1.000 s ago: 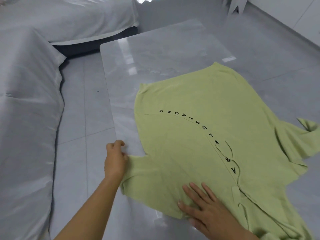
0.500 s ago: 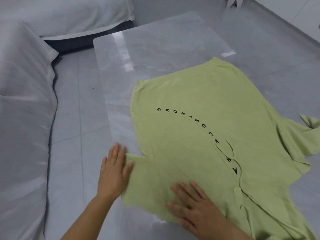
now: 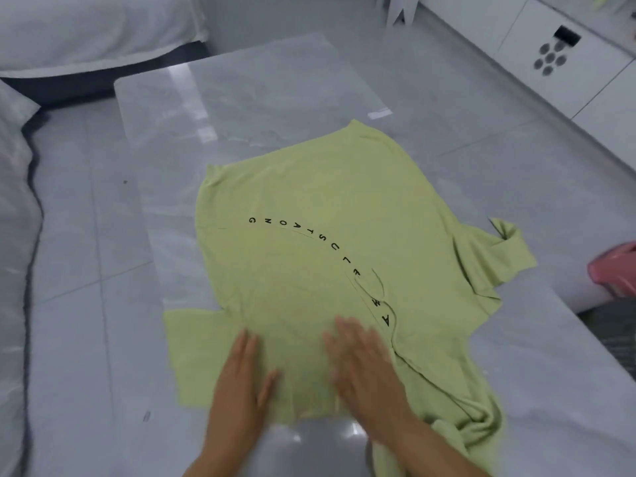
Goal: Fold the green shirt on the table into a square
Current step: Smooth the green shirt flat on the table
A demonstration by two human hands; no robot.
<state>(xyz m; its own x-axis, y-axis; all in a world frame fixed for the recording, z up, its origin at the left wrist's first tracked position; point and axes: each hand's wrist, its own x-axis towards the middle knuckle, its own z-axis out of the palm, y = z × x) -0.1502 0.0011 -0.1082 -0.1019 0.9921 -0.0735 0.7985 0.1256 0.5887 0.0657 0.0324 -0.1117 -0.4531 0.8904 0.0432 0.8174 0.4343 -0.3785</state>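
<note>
L edge: furniture under a white cover point(image 3: 13, 253), then a strip of floor point(image 3: 86, 235), then the surface point(image 3: 241, 94).

Green shirt point(image 3: 309, 194) lies spread on the surface, print up, hem at the far end, neck toward the person. Left sleeve point(image 3: 192, 342) is flat, near the surface's L edge.

Left hand point(image 3: 241, 383): fingers straight, palm down on the cloth beside that sleeve, grasping nothing. Right hand point(image 3: 364, 366) is just beside it, likewise flat & released, blurred.

Right sleeve point(image 3: 495, 259) is crumpled at the R edge; can't tell if it overhangs. Neck area is bunched, lower R. Pink item point(image 3: 616, 270) sits off the surface, unidentified.

Step, est.: smoothing, no fold made yet. Next, prob.: flatten R sleeve & neck, then pinch a side edge w/ both hands & bring it toward centre.
</note>
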